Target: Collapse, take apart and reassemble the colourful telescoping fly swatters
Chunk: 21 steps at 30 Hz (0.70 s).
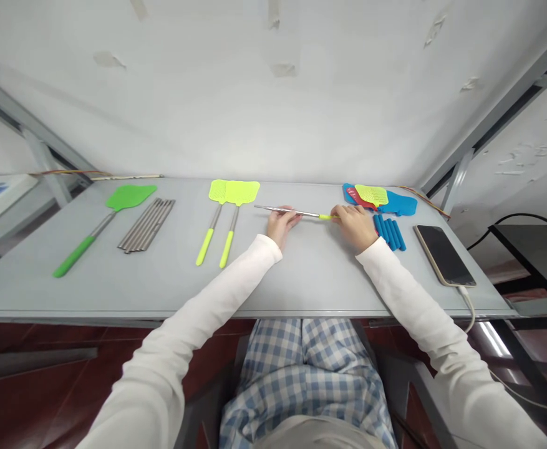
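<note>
My left hand is closed around a thin metal rod, which lies roughly level above the table. At the rod's right end is a yellow-green handle sleeve. My right hand pinches that sleeve and hides most of it. Beside my right hand lie several blue handle sleeves. Just behind it is a pile of blue, red and yellow-green fly swatter heads. To the left of my left hand, two yellow-green fly swatters lie side by side.
Farther left are several bare metal rods and a green fly swatter. A phone with a white cable lies at the right. A white wall backs the grey table, with metal posts at both sides.
</note>
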Each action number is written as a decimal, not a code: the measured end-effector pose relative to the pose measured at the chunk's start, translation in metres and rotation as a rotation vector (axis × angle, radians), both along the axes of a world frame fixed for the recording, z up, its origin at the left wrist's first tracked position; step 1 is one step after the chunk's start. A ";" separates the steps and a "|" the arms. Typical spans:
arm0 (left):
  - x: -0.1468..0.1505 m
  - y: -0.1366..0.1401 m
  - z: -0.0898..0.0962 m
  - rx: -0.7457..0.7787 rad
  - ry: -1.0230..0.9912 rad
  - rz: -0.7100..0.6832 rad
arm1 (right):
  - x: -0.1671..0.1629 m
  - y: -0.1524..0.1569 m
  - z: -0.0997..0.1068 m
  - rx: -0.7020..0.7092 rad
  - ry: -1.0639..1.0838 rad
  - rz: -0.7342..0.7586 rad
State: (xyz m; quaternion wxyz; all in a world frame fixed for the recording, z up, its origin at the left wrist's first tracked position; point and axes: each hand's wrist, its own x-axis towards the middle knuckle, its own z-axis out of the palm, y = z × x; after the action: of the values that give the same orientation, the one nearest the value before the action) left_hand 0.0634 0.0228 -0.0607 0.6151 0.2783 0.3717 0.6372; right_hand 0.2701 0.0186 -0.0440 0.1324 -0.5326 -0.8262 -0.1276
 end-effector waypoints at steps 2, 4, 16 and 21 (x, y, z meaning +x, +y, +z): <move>0.000 0.000 0.001 -0.006 -0.015 -0.010 | 0.001 0.001 0.000 0.040 0.018 0.019; -0.001 0.000 0.001 -0.012 -0.031 -0.016 | 0.001 0.001 0.000 0.067 0.039 0.029; -0.005 -0.001 0.003 0.062 -0.050 -0.060 | 0.000 0.001 -0.001 0.122 0.085 0.027; -0.006 0.001 0.003 0.048 -0.069 -0.051 | -0.001 0.000 -0.004 0.101 0.093 0.051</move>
State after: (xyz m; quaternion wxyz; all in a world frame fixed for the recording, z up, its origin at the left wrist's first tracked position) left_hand 0.0577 0.0236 -0.0578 0.6367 0.2804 0.3278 0.6392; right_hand 0.2687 0.0191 -0.0480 0.2006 -0.5095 -0.8248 -0.1410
